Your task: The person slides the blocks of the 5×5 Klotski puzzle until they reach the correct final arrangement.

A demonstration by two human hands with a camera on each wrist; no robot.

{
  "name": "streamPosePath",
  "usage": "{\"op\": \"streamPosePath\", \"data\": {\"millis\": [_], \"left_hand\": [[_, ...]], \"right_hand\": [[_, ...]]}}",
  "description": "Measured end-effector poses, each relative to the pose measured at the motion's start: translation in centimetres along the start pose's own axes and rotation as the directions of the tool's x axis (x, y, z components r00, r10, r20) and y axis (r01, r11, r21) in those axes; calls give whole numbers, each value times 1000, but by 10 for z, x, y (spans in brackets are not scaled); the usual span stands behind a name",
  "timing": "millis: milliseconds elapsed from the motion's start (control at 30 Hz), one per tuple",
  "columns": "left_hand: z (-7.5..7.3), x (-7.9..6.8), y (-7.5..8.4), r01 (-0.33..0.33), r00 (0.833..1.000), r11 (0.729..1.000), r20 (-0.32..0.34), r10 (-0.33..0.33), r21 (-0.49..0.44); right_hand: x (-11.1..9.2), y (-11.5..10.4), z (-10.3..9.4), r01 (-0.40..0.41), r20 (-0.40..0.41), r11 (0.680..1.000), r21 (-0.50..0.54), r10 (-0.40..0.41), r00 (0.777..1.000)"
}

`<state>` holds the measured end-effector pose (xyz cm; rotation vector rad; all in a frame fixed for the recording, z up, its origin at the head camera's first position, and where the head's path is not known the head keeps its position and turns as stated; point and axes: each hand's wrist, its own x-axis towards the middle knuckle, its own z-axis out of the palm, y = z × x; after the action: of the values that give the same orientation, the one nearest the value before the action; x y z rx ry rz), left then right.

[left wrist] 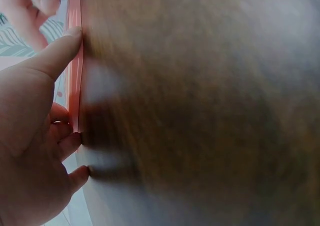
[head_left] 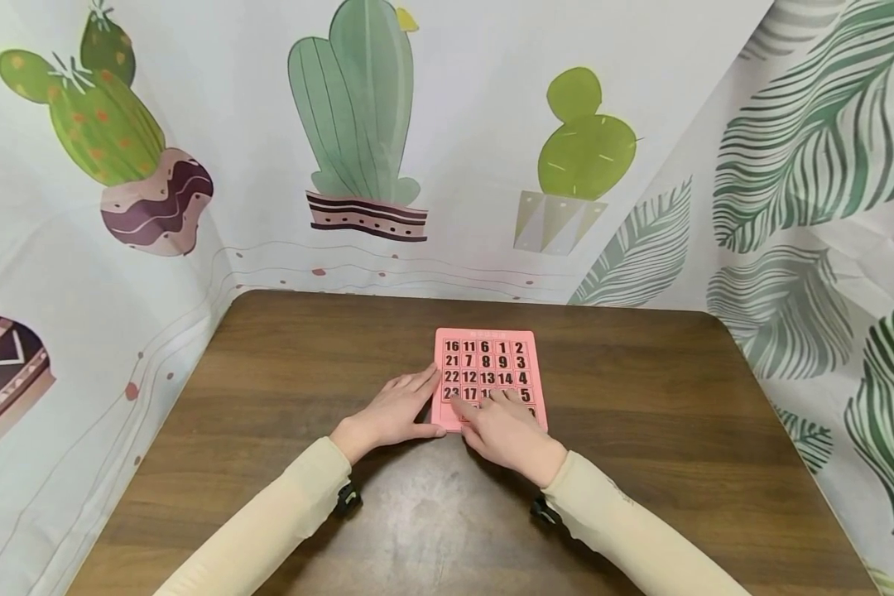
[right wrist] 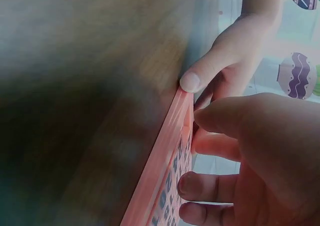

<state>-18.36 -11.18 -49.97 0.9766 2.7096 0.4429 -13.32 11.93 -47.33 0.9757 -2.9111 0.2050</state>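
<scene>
While both hands are at work on it, the pink number slide puzzle (head_left: 487, 370) lies face up on the brown wood-grain table (head_left: 305, 356), about midway across its width. The left hand (head_left: 396, 411) rests at the near left corner; its fingers extend straight against the left edge, and its thumb, set wide of them, presses the near edge. The right hand (head_left: 508, 430) is over the lower rows, fingers slightly bent and spread, index fingertip at the lower left tiles; whether every fingertip makes contact cannot be told. Top row reads 16, 11, 6, 1, 2; second row 21, 7, 8, 9, 3; third row 22, 12, 13, 14, 4. Lower rows are partly covered by the right hand. Cream sleeves (head_left: 268, 521) cover both forearms. Behind the table is a cactus-print backdrop (head_left: 477, 124).
</scene>
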Motion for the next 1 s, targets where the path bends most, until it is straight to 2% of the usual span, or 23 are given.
{"op": "streamPosePath", "data": {"millis": [267,567,800,1000], "left_hand": [[1,-1,1,-11,1000,1000,8,11,-4],[6,0,-5,-19,1000,1000,-15,19,-20],[10,1,-9,-14,1000,1000,-23,14,-19],[5,0,-4,-19,1000,1000,-18,19,-12]], "right_hand": [[10,-4,5,-23,37,1000,-18,24,999],[1,-7,6,48,-21,997,-53,-49,999],[-4,-12,5,42,5,997,-57,-42,999],[2,-8,1,63,12,997,-46,-62,998]]}}
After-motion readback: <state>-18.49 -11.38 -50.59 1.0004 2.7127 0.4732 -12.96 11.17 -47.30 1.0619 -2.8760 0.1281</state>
